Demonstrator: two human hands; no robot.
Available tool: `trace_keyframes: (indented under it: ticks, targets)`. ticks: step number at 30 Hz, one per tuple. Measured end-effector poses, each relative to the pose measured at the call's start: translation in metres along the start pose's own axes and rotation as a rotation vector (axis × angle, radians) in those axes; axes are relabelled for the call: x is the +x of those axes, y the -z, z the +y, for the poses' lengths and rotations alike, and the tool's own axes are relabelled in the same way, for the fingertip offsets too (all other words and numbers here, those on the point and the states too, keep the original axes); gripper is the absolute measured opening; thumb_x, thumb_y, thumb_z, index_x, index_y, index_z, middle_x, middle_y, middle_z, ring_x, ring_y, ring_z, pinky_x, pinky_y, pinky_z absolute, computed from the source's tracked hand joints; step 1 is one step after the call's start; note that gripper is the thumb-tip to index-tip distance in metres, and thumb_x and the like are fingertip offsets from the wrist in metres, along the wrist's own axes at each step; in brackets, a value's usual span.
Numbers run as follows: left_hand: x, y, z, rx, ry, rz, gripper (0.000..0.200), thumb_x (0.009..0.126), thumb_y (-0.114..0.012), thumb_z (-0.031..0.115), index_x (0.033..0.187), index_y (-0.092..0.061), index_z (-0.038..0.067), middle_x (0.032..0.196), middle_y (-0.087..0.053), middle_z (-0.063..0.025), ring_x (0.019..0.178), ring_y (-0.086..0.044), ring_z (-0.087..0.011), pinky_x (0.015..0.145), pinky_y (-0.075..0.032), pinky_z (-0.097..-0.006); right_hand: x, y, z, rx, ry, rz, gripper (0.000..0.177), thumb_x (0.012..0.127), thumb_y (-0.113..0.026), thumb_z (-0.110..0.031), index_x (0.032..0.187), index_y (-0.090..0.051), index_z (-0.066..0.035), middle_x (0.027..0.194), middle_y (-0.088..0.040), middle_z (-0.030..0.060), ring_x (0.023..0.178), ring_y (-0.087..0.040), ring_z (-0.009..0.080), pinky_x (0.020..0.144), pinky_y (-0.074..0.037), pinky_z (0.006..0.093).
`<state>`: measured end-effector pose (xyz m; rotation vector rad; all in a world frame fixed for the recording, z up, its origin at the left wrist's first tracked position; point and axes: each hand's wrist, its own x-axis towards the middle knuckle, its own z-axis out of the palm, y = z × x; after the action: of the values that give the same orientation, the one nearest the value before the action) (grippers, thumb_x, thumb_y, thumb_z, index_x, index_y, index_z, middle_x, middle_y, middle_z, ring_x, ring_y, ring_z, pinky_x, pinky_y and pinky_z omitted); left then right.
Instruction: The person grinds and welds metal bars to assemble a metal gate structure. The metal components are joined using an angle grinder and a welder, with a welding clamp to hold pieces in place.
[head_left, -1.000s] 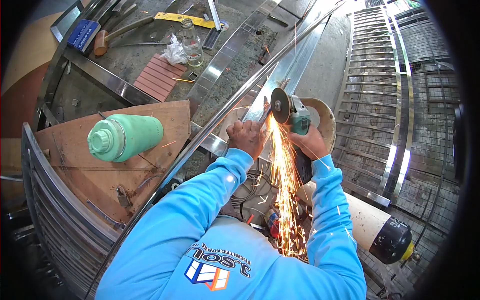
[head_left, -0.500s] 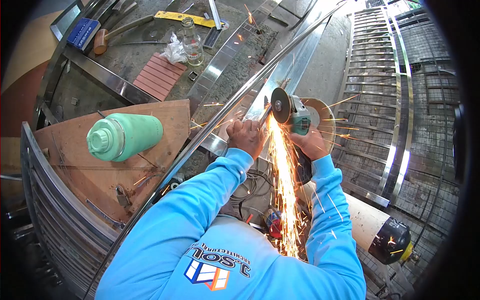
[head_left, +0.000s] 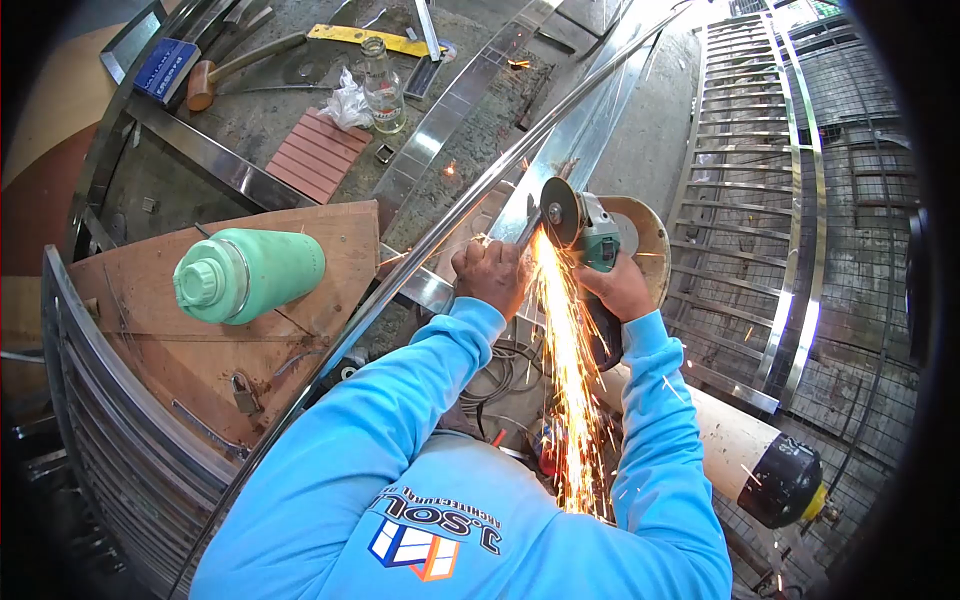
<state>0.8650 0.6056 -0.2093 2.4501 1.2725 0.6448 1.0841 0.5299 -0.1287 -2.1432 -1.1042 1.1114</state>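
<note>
My right hand (head_left: pixel 617 284) is wrapped round an angle grinder (head_left: pixel 600 232) with a teal and grey body. Its dark disc (head_left: pixel 560 208) stands upright at the end of a thin metal bar (head_left: pixel 527 232). From that spot a dense stream of sparks (head_left: pixel 570 380) pours down between my forearms. My left hand (head_left: pixel 490 274) is closed on the bar, just left of the disc. A long shiny metal tube (head_left: pixel 440 232) runs diagonally past my left hand. Where the disc meets the bar is partly hidden by glare.
A green bottle (head_left: pixel 250 272) lies on a wooden board (head_left: pixel 340 230) at the left. Curved slatted metal frames (head_left: pixel 800 200) stand at the right and lower left. A white cylinder (head_left: pixel 720 440) lies by my right arm. Further back are a glass bottle (head_left: pixel 383 95) and a mallet (head_left: pixel 201 84).
The grinder and my right hand have shifted very slightly. The spark stream has changed shape, with fewer sparks flying off to the right. My left hand keeps its place.
</note>
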Motion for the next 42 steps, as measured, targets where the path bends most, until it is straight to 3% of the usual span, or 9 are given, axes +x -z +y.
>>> trace_keyframes:
  ticks: [2,8,11,14,17,20,23,32,42]
  targets:
    - [0.000,0.001,0.000,0.001,-0.002,0.009,0.019,0.086,-0.070,0.030,0.091,-0.063,0.013,0.090,-0.063,-0.0060,0.091,-0.057,-0.0317,0.080,-0.042,-0.0506,-0.008,0.005,-0.023,-0.087,-0.013,-0.007,0.058,0.080,-0.080,-0.031,0.126,-0.061,-0.001,0.111,-0.071,0.0099,0.097,-0.065,0.0204,0.091,-0.051,0.0361]
    - [-0.005,-0.009,-0.003,0.044,0.010,-0.113,0.018,0.086,-0.070,0.030,0.096,-0.064,0.016,0.093,-0.062,-0.0038,0.095,-0.056,-0.0288,0.086,-0.038,-0.0504,-0.010,-0.004,-0.026,0.243,-0.032,0.033,0.058,0.076,-0.082,-0.028,0.122,-0.063,0.002,0.103,-0.072,0.0135,0.090,-0.067,0.0218,0.087,-0.053,0.0352]
    - [-0.001,-0.002,0.000,-0.003,0.028,-0.033,0.019,0.085,-0.070,0.030,0.097,-0.064,0.016,0.095,-0.062,-0.0036,0.096,-0.056,-0.0290,0.087,-0.038,-0.0507,-0.007,0.001,-0.019,-0.011,-0.069,0.061,0.060,0.076,-0.082,-0.028,0.124,-0.062,0.002,0.109,-0.072,0.0117,0.095,-0.066,0.0192,0.089,-0.053,0.0340]
    - [0.000,0.005,0.001,-0.031,0.024,-0.035,0.021,0.087,-0.068,0.029,0.094,-0.061,0.011,0.093,-0.063,-0.0070,0.093,-0.057,-0.0335,0.081,-0.042,-0.0522,-0.012,-0.005,-0.024,0.250,0.024,0.038,0.058,0.078,-0.081,-0.030,0.124,-0.062,0.000,0.109,-0.071,0.0095,0.096,-0.064,0.0184,0.091,-0.051,0.0349]
    - [0.000,0.008,0.001,-0.085,0.026,-0.024,0.020,0.087,-0.068,0.029,0.095,-0.061,0.011,0.095,-0.063,-0.0069,0.094,-0.057,-0.0331,0.083,-0.042,-0.0531,-0.007,-0.001,-0.011,-0.024,-0.084,0.051,0.059,0.079,-0.081,-0.033,0.124,-0.062,0.000,0.108,-0.071,0.0098,0.097,-0.064,0.0185,0.090,-0.051,0.0348]
    - [-0.002,-0.002,-0.003,-0.062,0.020,-0.038,0.021,0.087,-0.069,0.029,0.096,-0.061,0.012,0.097,-0.064,-0.0068,0.096,-0.057,-0.0328,0.084,-0.042,-0.0533,-0.009,-0.002,-0.003,0.169,0.013,-0.009,0.059,0.079,-0.080,-0.034,0.123,-0.063,0.001,0.107,-0.071,0.0109,0.096,-0.064,0.0192,0.090,-0.052,0.0351]
    - [-0.002,-0.003,-0.002,-0.043,0.028,-0.050,0.021,0.087,-0.070,0.029,0.097,-0.061,0.012,0.098,-0.064,-0.0068,0.097,-0.057,-0.0331,0.085,-0.041,-0.0532,-0.013,-0.001,-0.016,0.002,-0.019,0.054,0.056,0.079,-0.080,-0.033,0.121,-0.064,0.001,0.105,-0.071,0.0105,0.093,-0.065,0.0199,0.089,-0.052,0.0356]
    - [-0.002,-0.004,-0.001,-0.025,0.020,0.008,0.021,0.084,-0.072,0.027,0.095,-0.062,0.012,0.096,-0.064,-0.0067,0.097,-0.057,-0.0321,0.085,-0.041,-0.0505,-0.002,0.000,-0.005,-0.063,-0.095,0.059,0.059,0.073,-0.083,-0.034,0.117,-0.066,0.001,0.102,-0.074,0.0143,0.090,-0.069,0.0236,0.085,-0.055,0.0367]
    - [0.000,0.002,0.002,-0.023,0.019,-0.011,0.019,0.084,-0.072,0.027,0.094,-0.063,0.014,0.094,-0.065,-0.0054,0.097,-0.059,-0.0314,0.087,-0.041,-0.0512,-0.003,-0.001,-0.023,0.041,-0.029,0.081,0.057,0.074,-0.084,-0.030,0.117,-0.066,0.002,0.103,-0.074,0.0130,0.093,-0.069,0.0209,0.087,-0.054,0.0356]
